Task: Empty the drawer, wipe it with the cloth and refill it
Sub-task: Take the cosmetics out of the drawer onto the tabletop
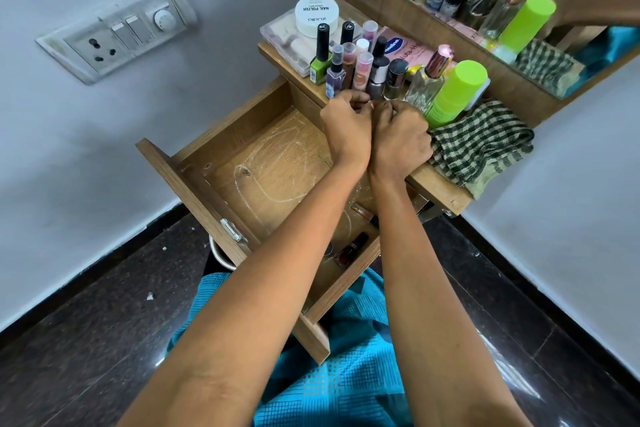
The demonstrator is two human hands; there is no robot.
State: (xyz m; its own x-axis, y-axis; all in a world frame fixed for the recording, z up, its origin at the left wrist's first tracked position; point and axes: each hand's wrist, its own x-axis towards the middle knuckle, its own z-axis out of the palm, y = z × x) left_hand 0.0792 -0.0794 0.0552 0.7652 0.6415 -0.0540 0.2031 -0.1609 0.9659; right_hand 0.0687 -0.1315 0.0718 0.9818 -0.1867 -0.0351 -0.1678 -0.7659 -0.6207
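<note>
The left hand (346, 128) and right hand (401, 135) sit knuckle to knuckle at the front edge of the desk (440, 187), fingers curled down at the foot of a cluster of nail polish bottles (375, 80). The fingertips are hidden behind the knuckles, so I cannot tell whether either hand grips a bottle or merely touches one.

Just right of the right hand stand a clear glass perfume bottle (429, 80) with a pink metallic cap and a lime green bottle (453, 94). The checked cloth (481, 146) lies crumpled at the desk's right end, touching the green bottle and hanging over the edge.

Behind the cluster, a white tub (316, 15) marked NAIL POLISH rests on a clear plastic box (284, 45).

Below the forearms the drawer (221, 121) stands pulled out, its wooden bottom mostly bare and marked with pale rings. A dark red nail polish bottle (351, 250) lies in its near right corner.
</note>
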